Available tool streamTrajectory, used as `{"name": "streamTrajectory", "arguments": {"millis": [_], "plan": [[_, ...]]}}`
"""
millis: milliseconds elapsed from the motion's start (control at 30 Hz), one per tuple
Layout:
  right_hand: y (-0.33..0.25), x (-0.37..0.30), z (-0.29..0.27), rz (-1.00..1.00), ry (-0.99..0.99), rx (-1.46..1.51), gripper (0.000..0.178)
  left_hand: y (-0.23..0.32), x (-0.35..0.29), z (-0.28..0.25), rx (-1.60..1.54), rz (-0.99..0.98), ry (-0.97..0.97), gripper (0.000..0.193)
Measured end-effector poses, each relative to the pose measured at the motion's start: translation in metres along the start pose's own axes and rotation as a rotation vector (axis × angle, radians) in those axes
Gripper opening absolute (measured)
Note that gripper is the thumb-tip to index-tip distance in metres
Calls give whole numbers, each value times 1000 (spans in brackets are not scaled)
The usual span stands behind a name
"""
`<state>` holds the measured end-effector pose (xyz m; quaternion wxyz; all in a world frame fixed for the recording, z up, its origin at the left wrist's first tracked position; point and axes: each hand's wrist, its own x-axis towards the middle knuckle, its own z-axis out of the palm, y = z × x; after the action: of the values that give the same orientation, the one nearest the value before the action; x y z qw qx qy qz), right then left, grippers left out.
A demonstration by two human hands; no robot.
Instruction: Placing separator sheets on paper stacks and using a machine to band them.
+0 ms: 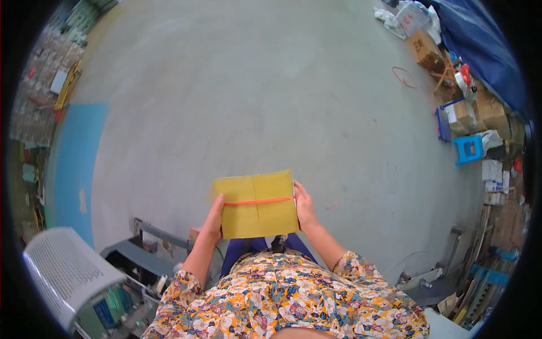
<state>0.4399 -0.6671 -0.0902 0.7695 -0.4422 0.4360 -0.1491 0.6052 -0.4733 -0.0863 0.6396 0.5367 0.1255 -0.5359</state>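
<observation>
Left hand [213, 219] and right hand [305, 208] each form a closed grip on opposite short edges of a flat yellow stack of sheets [257, 204], the fingers curled behind it and the thumbs lying along its side margins. The stack is held level and roughly centred in front of the body, above the lap and clear of the concrete floor [226, 101]. An orange band [258, 201] crosses the stack from side to side at about mid-height, touching both thumbs' reach; a faint vertical seam divides the top face into two halves. The work in hand appears to be squaring and securing the bundle: done well, it calls for even pressure from both sides so that the sheets stay flush, with the band kept straight across the middle rather than drifting toward one edge, where the loose end could fan out. The stack lies directly between the two grips, neither hand leading. Below it shows the floral blouse [293, 299] of the person and dark blue trousers. Outward, a grey ribbed machine housing [68, 274] stands at the lower left beside a metal frame [158, 231]; a blue stool [468, 150], cardboard boxes [426, 50] and a blue tarpaulin [485, 51] line the right wall, well apart from the hands.
</observation>
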Motion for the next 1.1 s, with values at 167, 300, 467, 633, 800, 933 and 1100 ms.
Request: {"name": "streamTrajectory", "arguments": {"millis": [167,300,467,633,800,933,1100], "plan": [[-8,105,-2,5,126,143,38,77,117,42,248,-34,-49,54],[-26,192,6,119,216,253,38,125,207,62,404,-56,-74,54],[-35,312,5,38,217,258,38,175,317,95,460,-43,-55,56],[-41,452,8,84,125,243,48,209,433,97,576,-53,110,56],[-33,561,16,212,153,203,50,226,524,107,456,-34,156,52],[10,628,16,341,139,234,51,197,610,55,460,-113,139,52],[72,716,19,426,266,212,51,171,726,12,377,-86,102,50]]}}
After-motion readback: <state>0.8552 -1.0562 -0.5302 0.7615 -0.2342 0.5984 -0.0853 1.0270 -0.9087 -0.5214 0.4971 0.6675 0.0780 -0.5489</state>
